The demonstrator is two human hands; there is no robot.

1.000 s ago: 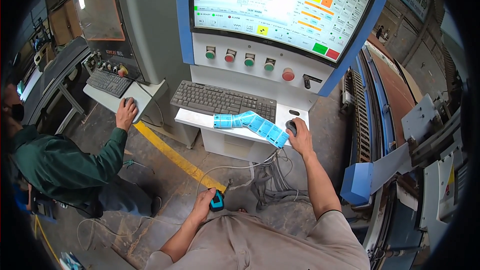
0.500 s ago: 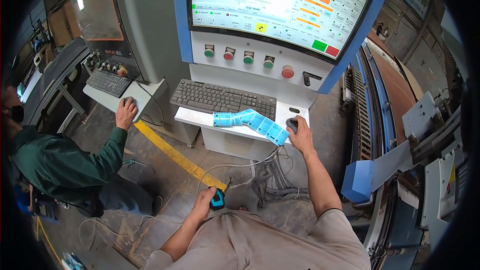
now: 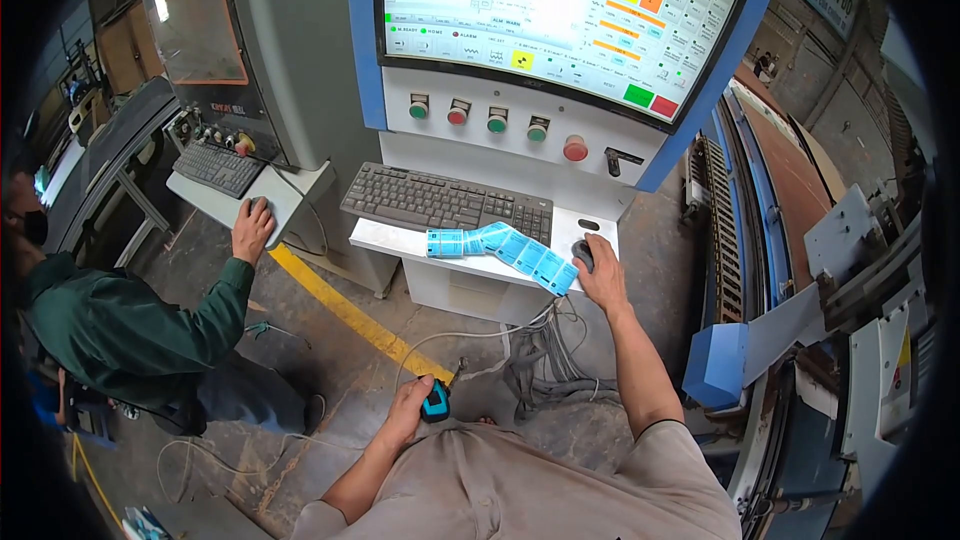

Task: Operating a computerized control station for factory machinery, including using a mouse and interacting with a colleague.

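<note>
My right hand rests over a dark computer mouse at the right end of the white shelf, fingers curled round it. Low in front of my body, my left hand is closed round a teal-and-black handheld device, whose exact kind I cannot make out. A strip of blue printed labels lies bent along the shelf, its right end just beside my right hand. Behind the strip sits a black keyboard. Above is a lit monitor with lists and coloured buttons.
Under the monitor runs a row of push buttons, with a red knob. On the left a co-worker in a green sleeve holds another mouse. Cables hang to the floor below the shelf. Machinery stands at right.
The text list on the monitor looks different. Both my hands stay in place, one on the mouse and one round the handheld device.
</note>
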